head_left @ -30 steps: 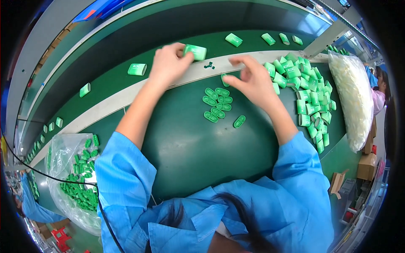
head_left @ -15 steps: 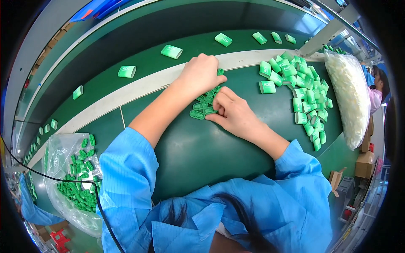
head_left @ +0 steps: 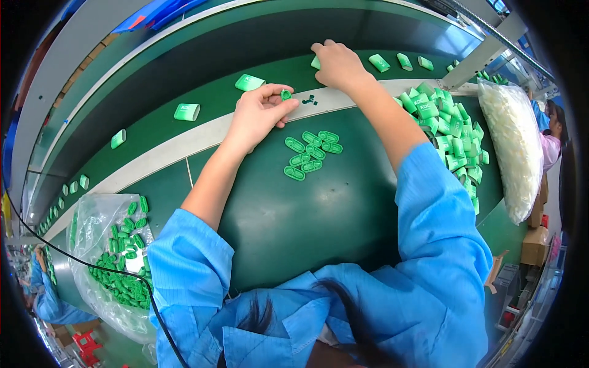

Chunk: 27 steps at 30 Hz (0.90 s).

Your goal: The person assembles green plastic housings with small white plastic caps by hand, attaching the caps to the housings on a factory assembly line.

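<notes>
My left hand [head_left: 256, 118] is raised over the white strip, pinching a small green oval cap [head_left: 286, 94] between thumb and fingers. Across the strip my right hand [head_left: 339, 65] reaches down to the far green belt, its fingers closed around a light green oval sleeve [head_left: 315, 62] that they mostly hide. Several green oval caps [head_left: 312, 153] lie loosely together on the table below my hands. A few tiny dark green bits [head_left: 310, 100] rest on the white strip between the hands.
Along the belt stand spaced sleeves, such as a sleeve [head_left: 187, 111]. A heap of sleeves [head_left: 457, 129] covers the right of the table, beside a clear bag of pale pieces [head_left: 506, 147]. At left lies an open plastic bag [head_left: 92, 227] with many caps, crossed by a black cable [head_left: 73, 256].
My right hand has left the caps and moved up to a sleeve on the belt. My left hand has shifted left and now shows a cap in its pinch. The caps are uncovered.
</notes>
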Motion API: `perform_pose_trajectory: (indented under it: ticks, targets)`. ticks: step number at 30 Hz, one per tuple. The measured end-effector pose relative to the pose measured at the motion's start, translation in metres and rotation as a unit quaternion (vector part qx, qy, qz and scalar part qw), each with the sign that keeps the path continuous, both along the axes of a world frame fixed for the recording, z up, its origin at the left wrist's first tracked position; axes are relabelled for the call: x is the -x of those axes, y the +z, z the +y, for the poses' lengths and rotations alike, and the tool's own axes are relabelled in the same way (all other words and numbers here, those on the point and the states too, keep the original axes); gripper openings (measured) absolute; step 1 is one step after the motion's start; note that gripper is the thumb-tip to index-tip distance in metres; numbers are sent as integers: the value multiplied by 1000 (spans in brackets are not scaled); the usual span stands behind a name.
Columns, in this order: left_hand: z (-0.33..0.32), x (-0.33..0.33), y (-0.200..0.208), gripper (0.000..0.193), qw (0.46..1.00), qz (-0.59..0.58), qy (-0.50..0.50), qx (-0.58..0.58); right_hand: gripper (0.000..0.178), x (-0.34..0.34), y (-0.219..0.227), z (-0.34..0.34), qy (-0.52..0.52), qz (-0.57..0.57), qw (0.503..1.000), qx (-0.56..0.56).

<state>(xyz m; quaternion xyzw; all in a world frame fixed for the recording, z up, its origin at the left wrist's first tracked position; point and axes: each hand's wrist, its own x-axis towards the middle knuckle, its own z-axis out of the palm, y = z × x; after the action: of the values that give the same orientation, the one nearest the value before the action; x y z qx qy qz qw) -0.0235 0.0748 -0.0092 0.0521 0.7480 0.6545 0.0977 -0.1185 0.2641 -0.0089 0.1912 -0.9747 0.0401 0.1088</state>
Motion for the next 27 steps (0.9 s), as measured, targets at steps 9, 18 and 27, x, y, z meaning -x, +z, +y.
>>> perform_pose_trajectory:
  ticks: [9, 18, 27]
  targets:
    - [7, -14, -1, 32, 992, 90, 5, 88, 27, -98, 20, -10, 82, -349, 751, 554]
    - [9, -17, 4, 29, 984, -91, -14, -152, 25, -104, 3, 3, 60, -400, 530, 745]
    - [10, -18, 0, 26, 992, -49, -9, -114, 26, -104, 0, 1, 50, -350, 676, 647]
